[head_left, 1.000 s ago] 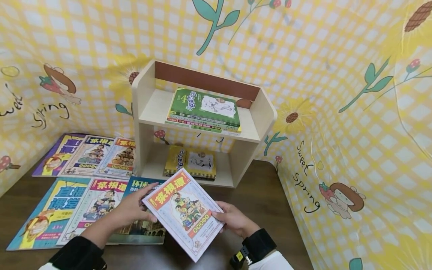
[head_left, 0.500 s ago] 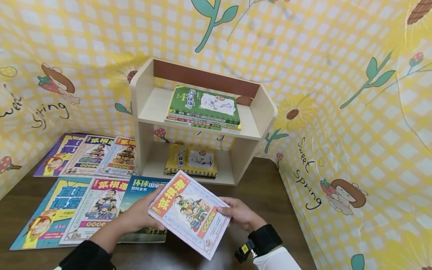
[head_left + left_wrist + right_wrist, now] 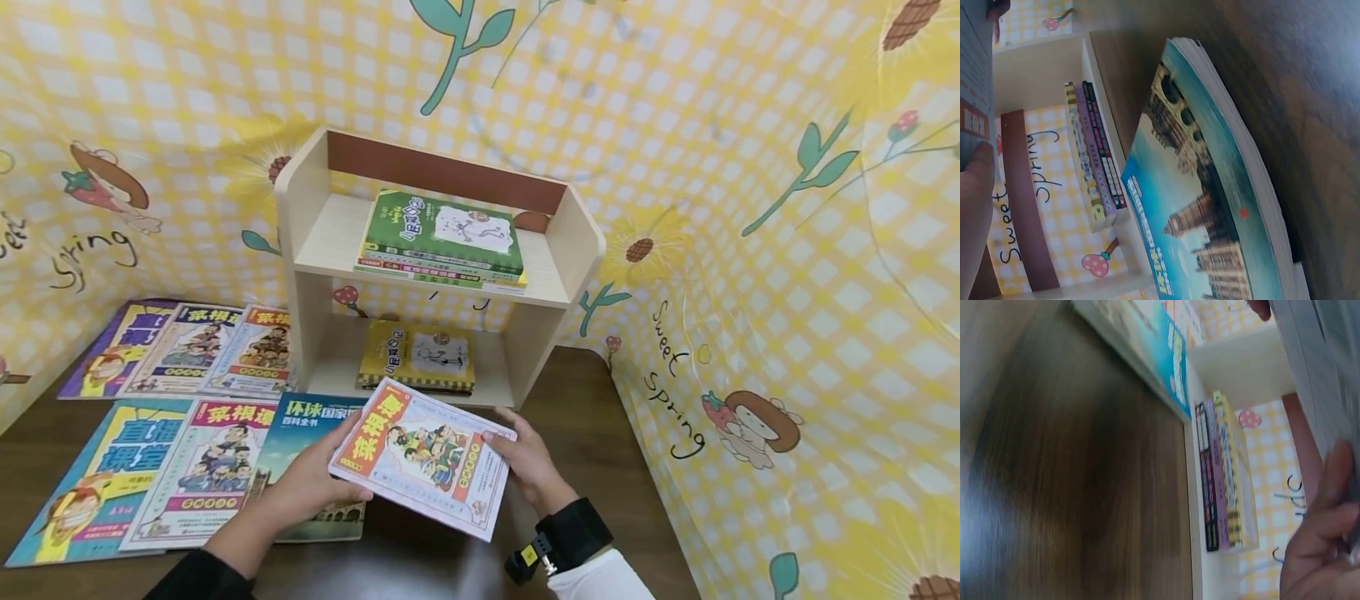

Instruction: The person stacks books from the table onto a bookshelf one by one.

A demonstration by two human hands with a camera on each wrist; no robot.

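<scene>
Yellow checked cloth with flowers walls in a dark wooden surface [image 3: 585, 417], where a pale two-tier wooden shelf [image 3: 300, 217] stands. Both hands grip one thin orange-titled comic book [image 3: 423, 454]: the left hand [image 3: 311, 483] curls round its left edge, the right hand [image 3: 528, 467] pinches the right edge. Over the last second the book has swung from steeply tilted to nearly flat and moved forward, now just in front of the lower tier, where a yellow-covered book stack [image 3: 416, 358] lies. It looks ready to slide in there.

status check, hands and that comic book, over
Left hand and right hand both grip comic book, lifted above table. Lower shelf ahead already holds yellow book stack.
</scene>
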